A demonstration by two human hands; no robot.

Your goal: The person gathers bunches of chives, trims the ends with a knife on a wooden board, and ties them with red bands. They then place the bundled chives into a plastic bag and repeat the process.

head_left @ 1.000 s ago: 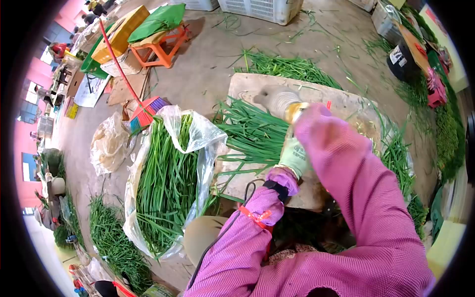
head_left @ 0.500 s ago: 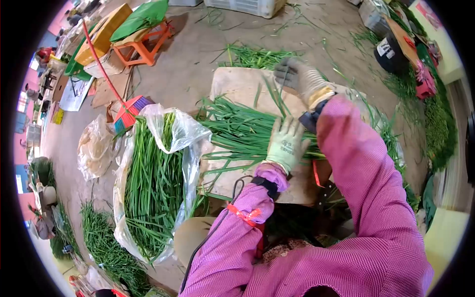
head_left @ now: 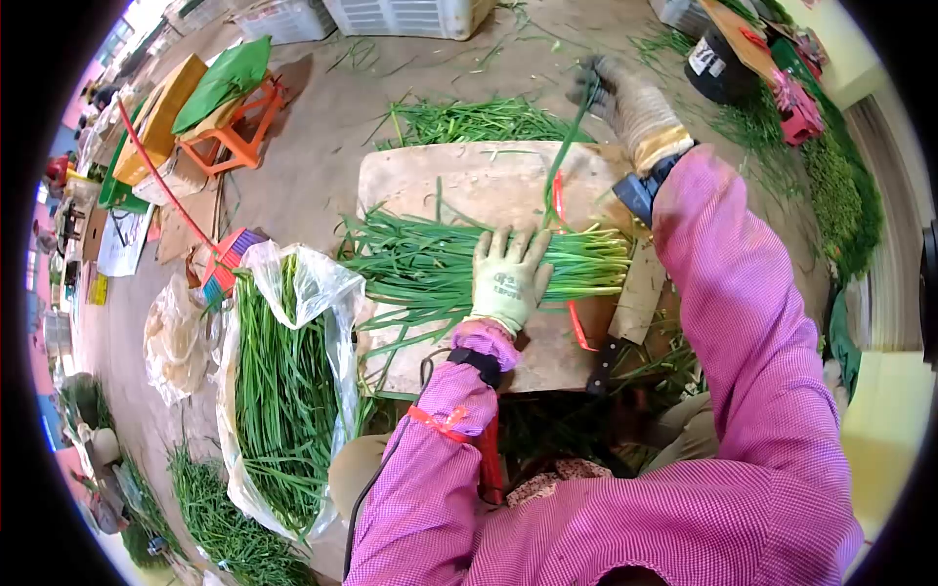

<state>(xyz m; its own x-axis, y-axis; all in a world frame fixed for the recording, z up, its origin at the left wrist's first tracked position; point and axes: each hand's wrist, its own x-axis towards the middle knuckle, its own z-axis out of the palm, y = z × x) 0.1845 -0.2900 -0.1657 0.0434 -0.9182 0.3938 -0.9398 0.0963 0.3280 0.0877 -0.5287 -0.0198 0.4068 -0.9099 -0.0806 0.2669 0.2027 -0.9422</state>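
I see a knit cloth glove (head_left: 508,285), glossy leaves (head_left: 430,266), a matt rough board (head_left: 469,186), and a shiny plastic bag (head_left: 293,283).

A single head-worn camera looks forward and steeply down, its wide fisheye lens curving the scene inside a dark round border. The pale wooden cutting board (head_left: 469,186) sits at the centre of the view, close below the lens. The person's own pink checked sleeves (head_left: 723,322) enter from the bottom edge, nearer than the board. Beyond the board, at the top edge, a white slatted plastic crate (head_left: 405,15) lies farther off. Left of the board, the concrete floor (head_left: 322,166) recedes to the rim.
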